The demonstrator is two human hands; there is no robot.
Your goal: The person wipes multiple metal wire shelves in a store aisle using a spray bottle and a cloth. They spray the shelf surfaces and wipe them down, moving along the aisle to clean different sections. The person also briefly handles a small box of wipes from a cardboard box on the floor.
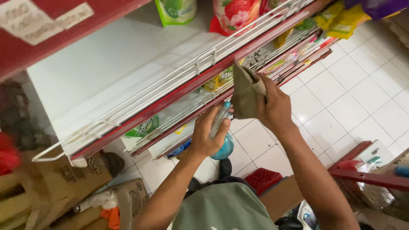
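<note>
Shop shelf (128, 76): L hand (208, 134) w/ spray bottle (223, 140), R hand (275, 106) w/ cloth (246, 93)

We are looking through a single head-worn camera, tilting steeply down along the front of a red shelf unit (179, 91) toward the white tiled floor (358, 98). It is sitting close (the forearms are filling the lower middle of the frame), and no second view is sharing the scene.
</note>
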